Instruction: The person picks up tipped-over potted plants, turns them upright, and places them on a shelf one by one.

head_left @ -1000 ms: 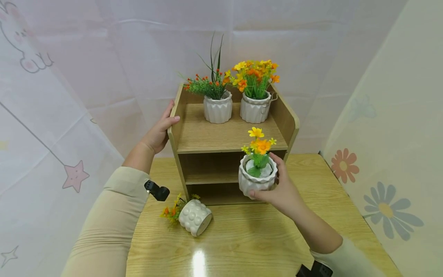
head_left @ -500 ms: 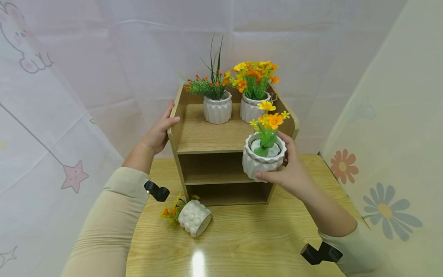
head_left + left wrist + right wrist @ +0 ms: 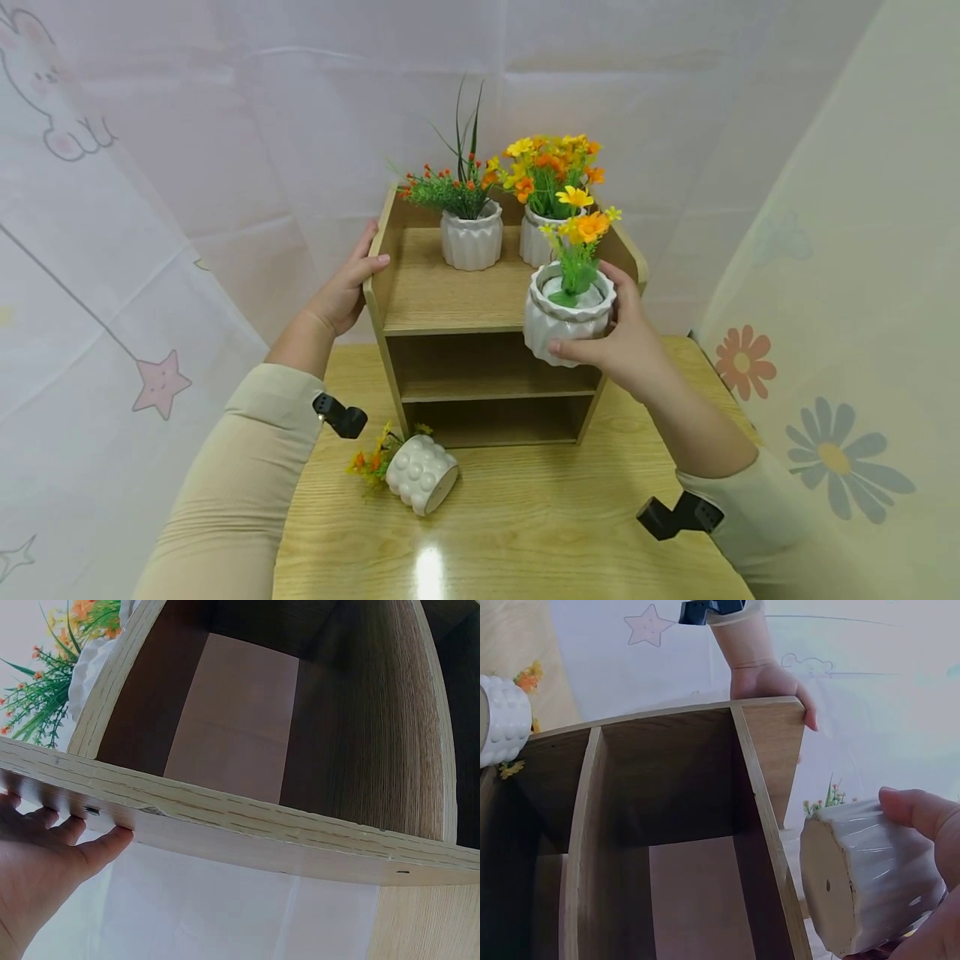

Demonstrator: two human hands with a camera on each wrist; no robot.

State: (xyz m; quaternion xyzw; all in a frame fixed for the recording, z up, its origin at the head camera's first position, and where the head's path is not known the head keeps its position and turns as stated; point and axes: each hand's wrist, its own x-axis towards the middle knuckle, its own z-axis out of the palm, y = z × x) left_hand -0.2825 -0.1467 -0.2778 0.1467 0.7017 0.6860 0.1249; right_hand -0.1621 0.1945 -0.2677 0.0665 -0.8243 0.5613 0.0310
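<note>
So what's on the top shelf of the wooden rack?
Two white flower pots at the back of the wooden rack; the held pot partly covers the right one.

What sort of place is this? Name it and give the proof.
Probably a makeshift staged corner rather than a lived-in room: printed cartoon sheets hang as walls around a small wooden table, which carries a desktop shelf with artificial potted flowers.

The left hand [image 3: 343, 287] reached forward on a long-sleeved arm, fingers bent, thumb laid across a wooden edge. The right hand [image 3: 626, 337] was raised, fingers and thumb curled in a holding grip.
</note>
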